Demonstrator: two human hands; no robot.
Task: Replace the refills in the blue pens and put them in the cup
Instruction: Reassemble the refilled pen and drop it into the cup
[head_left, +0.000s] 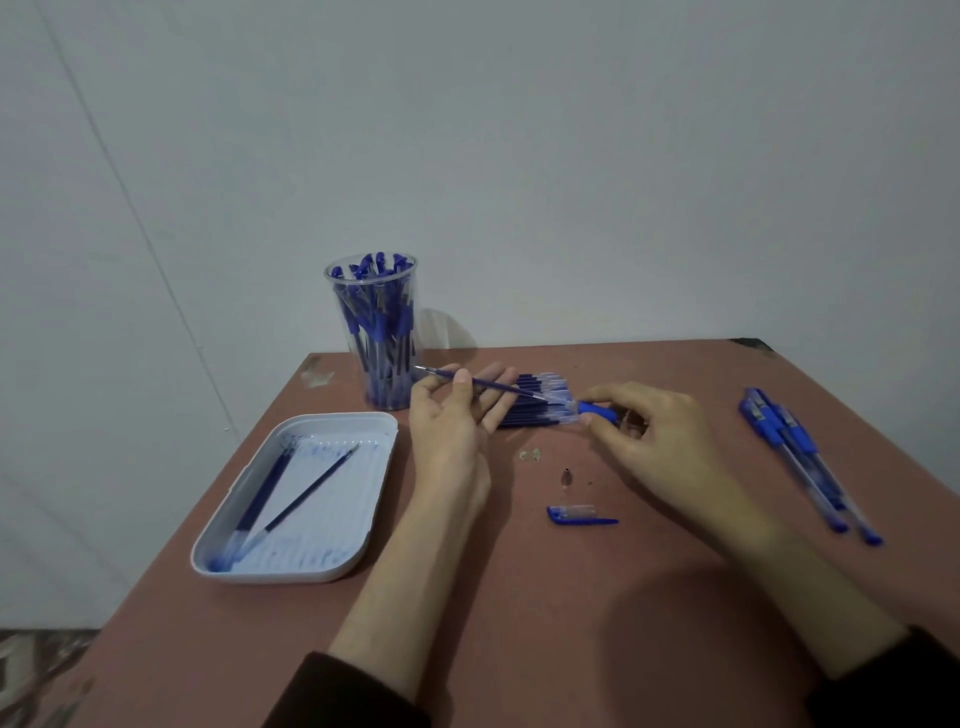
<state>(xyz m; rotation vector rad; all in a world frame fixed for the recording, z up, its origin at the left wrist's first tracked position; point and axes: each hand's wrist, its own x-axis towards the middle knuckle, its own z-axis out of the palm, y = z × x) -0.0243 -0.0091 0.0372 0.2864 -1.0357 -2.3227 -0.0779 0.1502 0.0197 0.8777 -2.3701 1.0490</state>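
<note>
Dark sleeves (337, 693), cut off by the bottom edge, sat closest, with bare forearms reaching from them over the reddish-brown table (519, 623). At 9 o'clock on the table lay a white tray (291, 574) smeared with blue ink. It held two loose refills (306, 488) that crossed near their lower ends. At 11 o'clock stood the clear cup (376, 332), packed with upright blue pens too crowded to count.

The left hand (452, 415) pinched a refill (488, 384) between thumb and forefinger, its other fingers held straight. The refill's metal tip pointed toward the cup. The right hand (649, 431) curled round a pen barrel (597, 410) by its blue grip, hiding most of the clear body. The refill's other end reached the barrel's mouth, but whether it had entered could not be told.

At 12 o'clock a row of refills (535, 410) lay side by side, partly hidden behind the left fingers. At 3 o'clock several capped pens (800, 457) lay together, blurred, with any print too small to read. Near the centre lay a blue cap (579, 515), and just beyond it a small pen tip (566, 477).
</note>
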